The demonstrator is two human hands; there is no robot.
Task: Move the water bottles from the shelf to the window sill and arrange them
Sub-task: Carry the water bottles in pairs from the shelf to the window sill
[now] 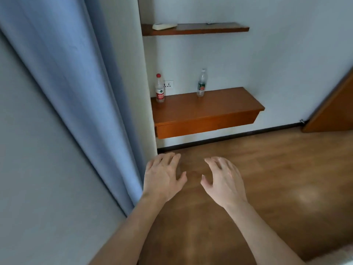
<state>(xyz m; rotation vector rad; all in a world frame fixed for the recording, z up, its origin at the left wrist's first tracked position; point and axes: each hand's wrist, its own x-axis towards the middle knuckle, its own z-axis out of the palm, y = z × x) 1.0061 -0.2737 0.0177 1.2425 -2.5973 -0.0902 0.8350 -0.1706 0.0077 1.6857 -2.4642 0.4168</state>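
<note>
Two clear water bottles stand upright on the lower wooden shelf (206,109). The one with a red cap and red label (159,88) is at the shelf's left end by the wall corner. The one with a white cap and green label (201,83) stands further right, near the back wall. My left hand (162,178) and my right hand (223,178) hover side by side over the floor, well short of the shelf, fingers spread and relaxed, holding nothing. No window sill is in view.
A blue curtain (76,92) hangs at the left beside a white wall corner. An upper wooden shelf (210,29) carries a pale object (164,26). A wall socket (168,84) sits behind the red-capped bottle. A wooden door (332,108) is at the right, above wood flooring (267,178).
</note>
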